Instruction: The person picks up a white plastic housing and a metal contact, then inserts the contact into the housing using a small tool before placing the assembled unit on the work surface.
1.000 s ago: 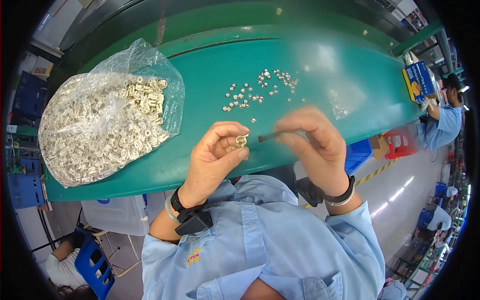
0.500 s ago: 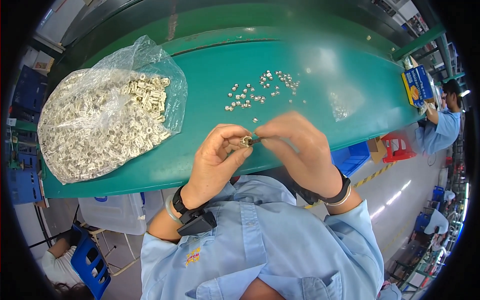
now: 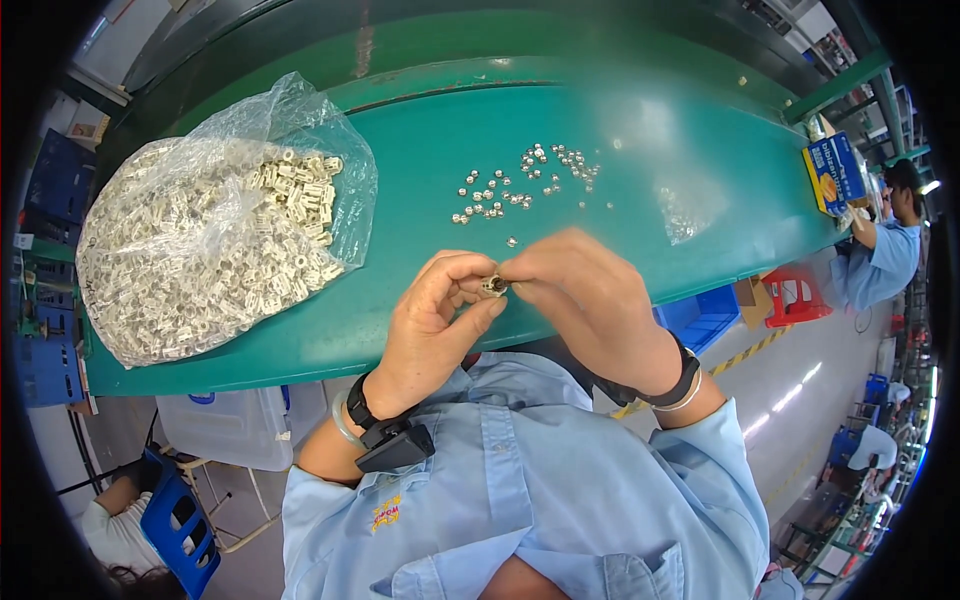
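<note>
Bag (image 3: 215, 240) sits far left on the desk (image 3: 640, 150): clear plastic, open mouth, full of small off-white moulded parts. Soft and shapeless, so it will slump if dragged; best lifted from under.

Left hand (image 3: 435, 325) is next, held just above the near edge of the desk. Its grip is closed to a pinch: thumb and fingertips on a small part (image 3: 492, 286), pale body with a metal-looking end. The part sits between both hands, off the desk, near the centre of view.

Handling, my read: the part is tiny, light and rigid. Probably smooth enough to squirt out of a hard pinch. Take it by the flat sides of the body, leave the metal end free, moderate pressure only.

Loose pieces (image 3: 520, 180) lie scattered on the desk beyond the hands, small and shiny, well apart from the bag. They look free to roll or skid on the smooth green surface; pick one at a time.

Right hand (image 3: 590, 305) meets the left at the part, fingers curled in tight. Its fingertips touch the part's end. Whether they also hold a tool or a second piece I cannot tell; the fingers hide it.

Far right, past the desk end, another person (image 3: 885, 250) in blue works at their own spot.
</note>
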`<state>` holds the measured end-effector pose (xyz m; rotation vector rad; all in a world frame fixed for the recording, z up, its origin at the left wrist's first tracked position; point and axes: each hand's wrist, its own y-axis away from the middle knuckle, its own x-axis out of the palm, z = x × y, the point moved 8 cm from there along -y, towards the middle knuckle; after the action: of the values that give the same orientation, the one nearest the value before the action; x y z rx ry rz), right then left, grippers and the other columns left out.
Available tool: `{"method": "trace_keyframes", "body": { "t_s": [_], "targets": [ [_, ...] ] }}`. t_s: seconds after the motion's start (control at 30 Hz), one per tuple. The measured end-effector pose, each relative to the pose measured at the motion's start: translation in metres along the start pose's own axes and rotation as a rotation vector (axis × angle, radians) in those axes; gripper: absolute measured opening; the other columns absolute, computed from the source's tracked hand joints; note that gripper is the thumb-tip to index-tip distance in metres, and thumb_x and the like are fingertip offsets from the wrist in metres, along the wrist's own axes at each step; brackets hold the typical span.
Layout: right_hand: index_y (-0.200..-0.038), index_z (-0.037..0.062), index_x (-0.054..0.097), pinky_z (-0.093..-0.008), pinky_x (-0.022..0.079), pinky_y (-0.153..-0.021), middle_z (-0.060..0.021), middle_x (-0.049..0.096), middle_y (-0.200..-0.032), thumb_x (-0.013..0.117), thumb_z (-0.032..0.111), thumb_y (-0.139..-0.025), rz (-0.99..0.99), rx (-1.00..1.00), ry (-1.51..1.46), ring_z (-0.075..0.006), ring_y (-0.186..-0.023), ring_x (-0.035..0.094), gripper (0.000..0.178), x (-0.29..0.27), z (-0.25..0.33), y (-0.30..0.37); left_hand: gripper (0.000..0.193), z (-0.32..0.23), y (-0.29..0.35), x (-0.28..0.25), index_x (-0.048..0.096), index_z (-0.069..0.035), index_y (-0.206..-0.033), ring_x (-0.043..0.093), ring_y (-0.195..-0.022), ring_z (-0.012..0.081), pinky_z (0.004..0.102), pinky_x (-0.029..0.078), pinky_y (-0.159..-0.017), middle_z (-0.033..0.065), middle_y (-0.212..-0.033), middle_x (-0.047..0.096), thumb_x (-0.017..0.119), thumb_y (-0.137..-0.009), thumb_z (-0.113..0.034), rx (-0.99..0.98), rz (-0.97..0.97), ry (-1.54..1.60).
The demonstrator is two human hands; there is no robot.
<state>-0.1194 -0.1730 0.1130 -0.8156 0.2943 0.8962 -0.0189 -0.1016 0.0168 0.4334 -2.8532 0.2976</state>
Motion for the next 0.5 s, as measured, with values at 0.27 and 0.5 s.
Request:
{"method": "trace_keyframes", "body": {
  "t_s": [0.27,0.5],
  "targets": [
    [-0.101,0.0002,0.063,-0.0342,0.051,-0.067,-0.0119,0.065,-0.093,0.066,-0.007,-0.076,0.029,-0.050,0.051,-0.0272,-0.081,0.062,0.026,0.0023,0.0040,-0.0008,0.032,-0.0012,0.0000,-0.0001,0.053,0.001,-0.116,0.059,-0.099,0.0132,0.0259,0.050,-0.082,0.0062,-0.112,0.049,0.059,-0.086,0.010,0.009,0.011,-0.037],
    [-0.101,0.0002,0.063,-0.0342,0.051,-0.067,-0.0119,0.064,-0.092,0.066,-0.006,-0.076,0.065,-0.064,0.063,-0.0275,-0.081,0.062,0.026,0.0055,0.0048,-0.0015,0.034,-0.0015,0.0005,0.0005,0.052,0.000,-0.117,0.058,-0.097,0.0127,0.0258,0.050,-0.081,0.0059,-0.112,0.050,0.060,-0.086,0.010,0.018,0.034,-0.074]
  ]
}}
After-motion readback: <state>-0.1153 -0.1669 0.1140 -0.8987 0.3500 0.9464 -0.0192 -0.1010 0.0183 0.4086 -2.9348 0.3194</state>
